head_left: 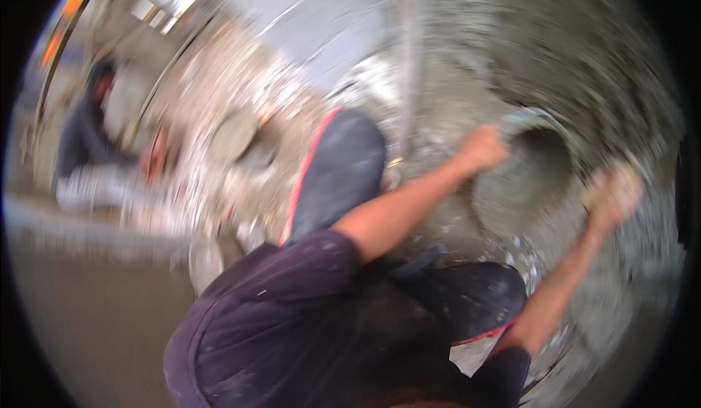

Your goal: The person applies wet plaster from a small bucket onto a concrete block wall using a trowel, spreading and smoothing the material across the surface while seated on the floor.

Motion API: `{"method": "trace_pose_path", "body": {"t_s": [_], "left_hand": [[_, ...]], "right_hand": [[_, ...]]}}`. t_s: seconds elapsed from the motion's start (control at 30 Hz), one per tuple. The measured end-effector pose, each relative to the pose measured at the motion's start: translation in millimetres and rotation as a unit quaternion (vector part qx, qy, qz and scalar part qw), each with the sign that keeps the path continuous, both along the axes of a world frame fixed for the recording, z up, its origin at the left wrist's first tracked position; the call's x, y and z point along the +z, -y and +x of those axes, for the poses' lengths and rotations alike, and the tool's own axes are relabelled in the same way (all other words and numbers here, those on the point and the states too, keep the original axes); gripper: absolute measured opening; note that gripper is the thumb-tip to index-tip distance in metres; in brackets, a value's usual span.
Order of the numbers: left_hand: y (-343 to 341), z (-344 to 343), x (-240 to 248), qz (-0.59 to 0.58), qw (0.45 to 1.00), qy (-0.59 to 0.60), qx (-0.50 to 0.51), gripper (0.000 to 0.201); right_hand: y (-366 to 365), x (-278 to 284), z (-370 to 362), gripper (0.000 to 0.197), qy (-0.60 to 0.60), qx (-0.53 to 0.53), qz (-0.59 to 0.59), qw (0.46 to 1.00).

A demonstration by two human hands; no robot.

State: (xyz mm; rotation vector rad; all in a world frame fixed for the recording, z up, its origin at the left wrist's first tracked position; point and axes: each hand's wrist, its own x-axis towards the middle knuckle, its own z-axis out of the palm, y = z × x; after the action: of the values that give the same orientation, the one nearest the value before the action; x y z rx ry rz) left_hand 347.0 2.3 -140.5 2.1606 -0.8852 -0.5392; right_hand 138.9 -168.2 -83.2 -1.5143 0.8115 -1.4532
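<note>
- A round grey pan, smeared with cement-coloured mix, was seen tilted on the rubble-strewn ground, its open mouth turned toward the camera and slightly to the left.
- The left hand was placed on the pan's upper-left rim; the fingers appeared curled over the edge — a grip on the rim, though motion blur left the fingertips unclear.
- The right hand was set just off the pan's right side, near its rim; whether the fingers were closed on the rim or only beside it could not be told, and something pale seemed to be bunched in that hand.
- The pan thus lay between the two hands, the left being the nearer and in contact.
- No long axis was offered by the round pan — only the line across its mouth, running from hand to hand, lower right to upper left.
- Another person was crouched well apart at the far left.
</note>
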Motion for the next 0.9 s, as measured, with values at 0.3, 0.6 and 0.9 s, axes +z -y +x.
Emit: {"method": "trace_pose_path", "body": {"t_s": [0.3,0.6,0.9], "left_hand": [[-76.4,-2.5,-13.4,-0.125,0.990,-0.024,0.052,0.040],[-242.2,85.2,124.5,-0.294,0.944,-0.153,0.002,0.034],[-461.0,158.5,147.8,-0.641,0.695,-0.274,0.175,0.031]], "right_hand": [[-12.1,11.3,17.4,0.026,0.053,0.150,0.053,0.986],[4.1,41.0,-16.2,0.016,0.048,-0.044,0.003,0.998],[52.6,27.5,-9.8,0.037,-0.026,-0.183,-0.144,0.972]]}}
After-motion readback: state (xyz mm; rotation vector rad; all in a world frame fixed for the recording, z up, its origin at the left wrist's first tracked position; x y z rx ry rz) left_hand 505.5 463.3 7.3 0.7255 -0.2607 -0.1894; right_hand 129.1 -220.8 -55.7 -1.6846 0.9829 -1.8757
